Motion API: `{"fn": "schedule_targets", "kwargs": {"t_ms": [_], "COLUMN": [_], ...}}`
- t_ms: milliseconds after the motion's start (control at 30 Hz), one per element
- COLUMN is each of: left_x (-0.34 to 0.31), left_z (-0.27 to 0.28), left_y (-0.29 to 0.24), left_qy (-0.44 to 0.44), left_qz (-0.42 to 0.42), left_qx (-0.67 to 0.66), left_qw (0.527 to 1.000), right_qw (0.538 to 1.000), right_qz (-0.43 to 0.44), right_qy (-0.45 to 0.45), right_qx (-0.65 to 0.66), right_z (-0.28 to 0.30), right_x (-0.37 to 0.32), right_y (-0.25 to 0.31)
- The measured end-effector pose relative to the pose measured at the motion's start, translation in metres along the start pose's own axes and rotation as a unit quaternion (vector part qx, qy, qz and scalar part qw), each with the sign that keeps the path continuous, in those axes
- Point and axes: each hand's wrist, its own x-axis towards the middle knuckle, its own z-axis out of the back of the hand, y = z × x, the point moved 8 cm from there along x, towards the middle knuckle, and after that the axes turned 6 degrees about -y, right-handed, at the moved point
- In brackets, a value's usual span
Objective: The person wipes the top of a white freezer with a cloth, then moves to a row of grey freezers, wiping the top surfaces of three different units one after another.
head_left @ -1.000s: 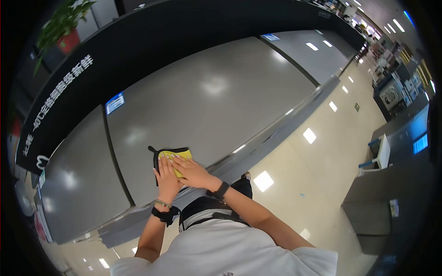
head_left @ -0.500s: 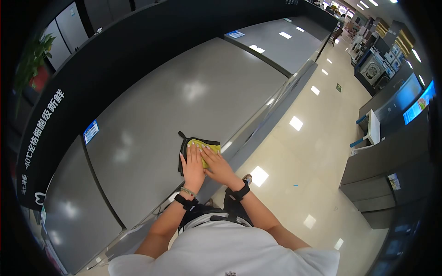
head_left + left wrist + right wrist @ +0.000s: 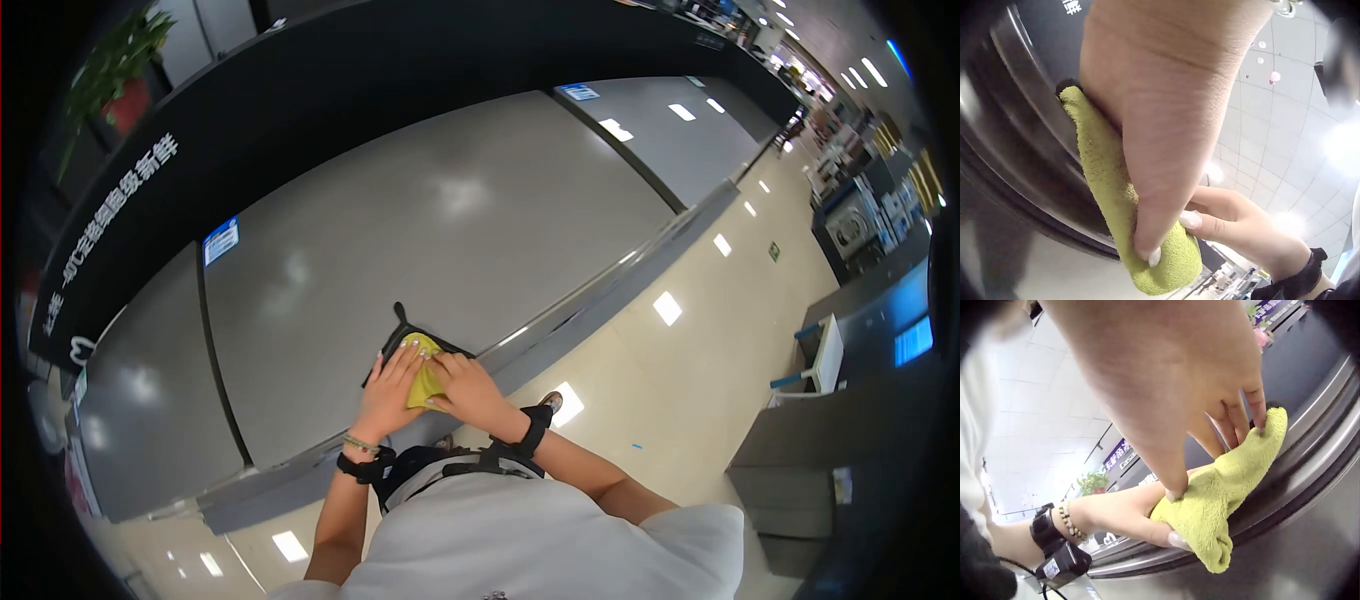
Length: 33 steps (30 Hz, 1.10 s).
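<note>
A yellow cleaning cloth [image 3: 424,370] with a black edge and a black loop lies at the front edge of a grey chest freezer lid [image 3: 340,230]. Its near part is folded up and bunched between the two hands. My left hand [image 3: 392,388] holds the cloth from the left, its thumb [image 3: 1147,234] against the yellow side. From the right, my right hand [image 3: 470,388] grips it between thumb and fingers [image 3: 1229,422]. Both hands are close together, and the cloth hangs over the lid's rim in the wrist views.
Black panelling [image 3: 330,110] with white lettering runs behind the freezers. Another grey lid [image 3: 150,370] adjoins on the left, a further one [image 3: 680,130] at the far right. A potted plant [image 3: 125,70] stands at the upper left. Tiled floor [image 3: 640,350] and a white stool [image 3: 825,355] lie to the right.
The cloth lay spread flat under both hands at the lid's front before. Its near part is now folded up and gathered between the hands. The head view has swung between frames.
</note>
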Motion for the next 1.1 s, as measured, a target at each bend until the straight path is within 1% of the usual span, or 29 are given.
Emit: {"fn": "schedule_targets", "kwargs": {"t_ms": [33, 67, 100, 133, 200, 267, 300, 333, 367, 433, 467, 533, 600, 667, 700, 767, 867, 900, 1000, 1100], "left_x": [-0.008, -0.013, -0.016, -0.016, -0.012, -0.005, 0.001, 0.007, 0.014, 0.029, 0.036, 0.055, 0.079, 0.108, 0.118, 0.151, 0.188, 0.199, 0.226, 0.255], "left_z": [0.005, 0.007, 0.006, 0.001, 0.000, -0.001, 0.000, -0.002, -0.006, -0.015, -0.020, -0.030, -0.044, -0.061, -0.065, -0.078, -0.096, -0.099, -0.111, -0.124], "left_y": [0.005, 0.010, 0.015, 0.016, 0.017, 0.012, 0.010, 0.006, 0.001, -0.009, -0.012, -0.019, -0.033, -0.054, -0.054, -0.081, -0.103, -0.112, -0.126, -0.143], "left_qy": [0.000, 0.002, -0.011, -0.003, -0.021, -0.006, 0.000, 0.016, 0.028, 0.057, 0.063, 0.068, 0.079, 0.069, 0.070, 0.061, 0.041, 0.039, 0.025, 0.011], "left_qz": [0.024, 0.042, 0.050, 0.050, 0.064, 0.069, 0.075, 0.063, 0.064, 0.067, 0.053, 0.058, 0.035, -0.003, -0.013, -0.020, -0.027, -0.023, -0.019, -0.022], "left_qx": [0.010, 0.021, 0.033, 0.037, 0.102, 0.102, 0.096, 0.091, 0.100, 0.119, 0.113, 0.125, 0.120, 0.117, 0.115, 0.101, 0.109, 0.101, 0.097, 0.106], "left_qw": [1.000, 0.999, 0.998, 0.998, 0.992, 0.992, 0.993, 0.994, 0.993, 0.989, 0.990, 0.988, 0.989, 0.991, 0.991, 0.993, 0.993, 0.994, 0.995, 0.994], "right_qw": [0.999, 0.999, 0.998, 0.994, 0.994, 0.994, 0.992, 0.988, 0.991, 0.987, 0.988, 0.991, 0.990, 0.989, 0.988, 0.982, 0.975, 0.975, 0.967, 0.966], "right_qz": [0.031, 0.032, 0.058, 0.081, 0.078, 0.067, 0.092, 0.111, 0.087, 0.094, 0.079, 0.044, 0.023, -0.014, -0.021, -0.038, -0.031, -0.033, -0.030, -0.039], "right_qy": [-0.011, -0.008, -0.029, -0.052, -0.066, -0.081, -0.091, -0.101, -0.102, -0.125, -0.129, -0.121, -0.137, -0.150, -0.154, -0.186, -0.218, -0.216, -0.243, -0.245], "right_qx": [0.008, 0.014, -0.022, -0.057, -0.040, -0.026, -0.001, 0.021, 0.023, -0.023, -0.030, 0.020, 0.010, -0.002, -0.007, -0.024, -0.043, -0.046, -0.066, -0.067], "right_z": [-0.004, -0.013, -0.020, -0.024, -0.029, -0.034, -0.037, -0.038, -0.042, -0.039, -0.039, -0.030, -0.017, -0.001, 0.001, 0.028, 0.050, 0.057, 0.076, 0.100], "right_x": [0.003, 0.005, 0.006, 0.007, 0.007, 0.004, -0.001, -0.008, -0.015, -0.022, -0.022, -0.024, -0.030, -0.040, -0.036, -0.044, -0.047, -0.046, -0.046, -0.045], "right_y": [0.008, 0.010, 0.015, 0.017, 0.010, -0.004, -0.013, -0.018, -0.028, -0.038, -0.044, -0.063, -0.085, -0.117, -0.124, -0.156, -0.198, -0.211, -0.239, -0.266]}}
